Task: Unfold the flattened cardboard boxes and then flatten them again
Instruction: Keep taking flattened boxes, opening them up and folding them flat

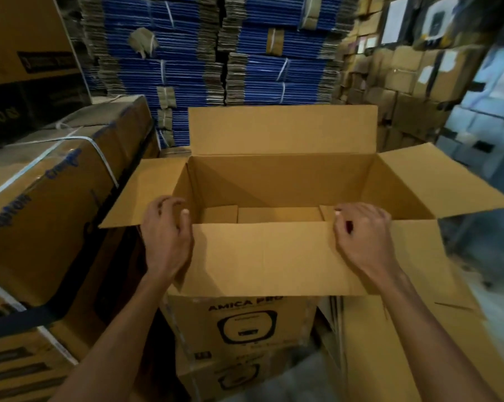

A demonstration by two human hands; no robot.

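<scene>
**Opened carton held at its near corners, nothing inside**

The cardboard box [279,181] stands opened up in the middle of the view, mouth upward, resting on a printed carton [239,326] marked "AMICA PRO". All four top flaps are out: the far flap [282,130] stands upright, the left flap [146,195] and right flap [447,187] spread sideways, and the near flap [274,256] folds down toward the person. Inside there is only the box's own bottom flaps [276,214], lying folded in across the base; no goods are in it.

The left hand [165,230] curls over the near-left corner, fingers bent around the rim with the thumb on the inner side. The right hand [360,233] sits on the near-right corner, fingers bent and pressing the edge of the near flap.

To the left lies a strapped carton [59,175] bound with white bands. Behind are tied bundles of flattened blue cartons [172,53], and stacked brown boxes [389,82] fill the right rear.
</scene>
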